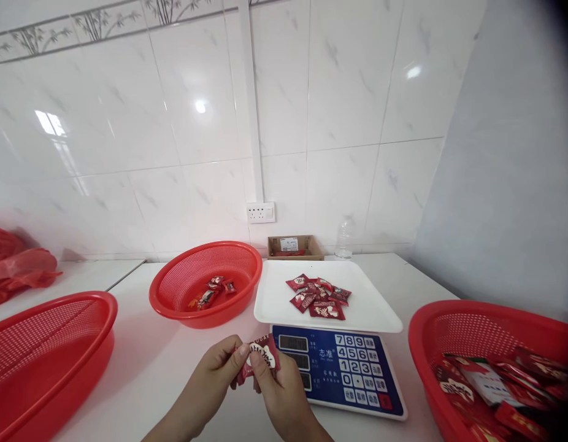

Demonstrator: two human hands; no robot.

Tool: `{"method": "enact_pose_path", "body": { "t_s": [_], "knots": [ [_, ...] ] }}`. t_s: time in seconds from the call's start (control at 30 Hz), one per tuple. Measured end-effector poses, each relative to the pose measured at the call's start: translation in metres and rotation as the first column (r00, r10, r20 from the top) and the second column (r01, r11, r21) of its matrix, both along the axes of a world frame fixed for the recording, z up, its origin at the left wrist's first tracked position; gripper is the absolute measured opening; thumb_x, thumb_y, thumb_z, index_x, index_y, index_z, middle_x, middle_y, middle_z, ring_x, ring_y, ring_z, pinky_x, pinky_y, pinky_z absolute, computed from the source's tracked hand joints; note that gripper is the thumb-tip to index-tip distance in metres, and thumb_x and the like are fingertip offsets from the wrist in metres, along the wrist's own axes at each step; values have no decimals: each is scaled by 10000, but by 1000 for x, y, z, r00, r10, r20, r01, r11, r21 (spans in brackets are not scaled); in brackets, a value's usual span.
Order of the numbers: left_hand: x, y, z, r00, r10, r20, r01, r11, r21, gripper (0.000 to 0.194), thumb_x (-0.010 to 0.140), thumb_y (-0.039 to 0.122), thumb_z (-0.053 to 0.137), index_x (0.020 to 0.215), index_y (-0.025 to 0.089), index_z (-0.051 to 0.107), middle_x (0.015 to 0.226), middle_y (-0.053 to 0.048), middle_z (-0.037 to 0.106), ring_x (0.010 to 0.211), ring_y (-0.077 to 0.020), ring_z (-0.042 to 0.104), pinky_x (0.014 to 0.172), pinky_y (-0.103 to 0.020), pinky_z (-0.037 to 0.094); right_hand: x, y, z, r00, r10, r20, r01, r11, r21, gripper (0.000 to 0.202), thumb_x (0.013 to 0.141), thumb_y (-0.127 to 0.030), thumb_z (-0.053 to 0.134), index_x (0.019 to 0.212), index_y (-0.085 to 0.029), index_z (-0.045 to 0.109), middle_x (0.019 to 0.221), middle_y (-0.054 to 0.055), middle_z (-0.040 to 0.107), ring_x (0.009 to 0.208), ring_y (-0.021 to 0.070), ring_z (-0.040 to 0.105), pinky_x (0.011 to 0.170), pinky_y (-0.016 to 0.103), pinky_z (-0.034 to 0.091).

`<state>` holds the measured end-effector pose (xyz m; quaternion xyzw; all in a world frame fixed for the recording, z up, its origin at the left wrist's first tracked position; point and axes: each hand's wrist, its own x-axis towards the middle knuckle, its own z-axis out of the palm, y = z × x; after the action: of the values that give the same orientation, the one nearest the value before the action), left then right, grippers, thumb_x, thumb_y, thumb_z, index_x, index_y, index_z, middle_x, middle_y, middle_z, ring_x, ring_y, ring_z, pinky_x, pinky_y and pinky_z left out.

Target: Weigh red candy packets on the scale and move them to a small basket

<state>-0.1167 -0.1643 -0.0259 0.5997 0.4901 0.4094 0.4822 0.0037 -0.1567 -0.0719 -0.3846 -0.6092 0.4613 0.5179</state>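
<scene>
Both hands up front: left hand (pixel 214 368), right hand (pixel 284 383). Grip: each pinches the same red packet (pixel 268 344) between thumb and fingers, left on its left side, right thumb across its front. Packet is in the air, just in front of the left end of the blue scale (pixel 327 362). Scale display is too small to read. White tray (pixel 275 304) on the scale bears a loose pile of red packets (pixel 327 310). Red basket (pixel 173 301) left of the tray has a few small packets; right basket (pixel 419 344) holds many. Third basket (pixel 104 337) far left. Cardboard box (pixel 317 248) and clear bottle (pixel 344 236) sit behind the tray, on the white surface (pixel 137 356).
</scene>
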Motion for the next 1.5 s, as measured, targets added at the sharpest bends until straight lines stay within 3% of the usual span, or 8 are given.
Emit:
{"method": "enact_pose_path", "body": {
  "t_s": [0.37,0.6,0.83,1.13,1.27,1.5],
  "knots": [
    [6,-3,-4,916,-72,395,143,977,-155,384,812,461,508,587,164,414,494,53,418,431,-62,329,433,-186,217,1,-2,2,999,10,-34,-9,999,32,407,817,-503,382,591,-171,448,498,-33,432,462,81,399,454,192,310],
    [9,0,-5,972,-17,234,28,999,-44,334,823,454,493,651,172,444,554,38,451,529,-97,395,511,-196,320,1,1,5,989,-98,-110,84,989,-122,440,781,-581,377,612,-179,432,490,-41,418,449,82,383,440,202,318],
    [8,-2,0,993,-92,76,91,996,16,348,818,487,470,704,158,499,581,26,449,544,-107,388,522,-209,329,0,2,4,989,-131,-64,123,986,-113,479,759,-614,374,557,-181,415,463,-42,399,435,82,373,426,208,305],
    [11,0,-6,970,-91,226,86,996,30,337,825,454,481,651,168,438,545,40,437,511,-96,417,500,-208,314,3,-1,7,985,-159,-63,150,980,-131,537,694,-693,385,511,-190,425,420,-37,394,381,84,355,379,222,282],
    [10,0,-6,972,-43,230,39,999,24,294,806,450,511,734,167,474,630,18,509,558,-108,487,518,-213,356,3,0,5,988,-141,-67,130,980,-148,512,717,-654,407,515,-185,450,429,-28,416,393,92,367,392,230,297],
    [-5,4,-4,982,15,190,-24,999,47,186,744,324,613,741,154,541,691,11,530,644,-114,476,577,-223,383,10,6,8,990,-130,-44,126,988,-86,372,736,-517,514,858,-170,575,646,-1,556,549,122,464,483,224,372]
  ]
}}
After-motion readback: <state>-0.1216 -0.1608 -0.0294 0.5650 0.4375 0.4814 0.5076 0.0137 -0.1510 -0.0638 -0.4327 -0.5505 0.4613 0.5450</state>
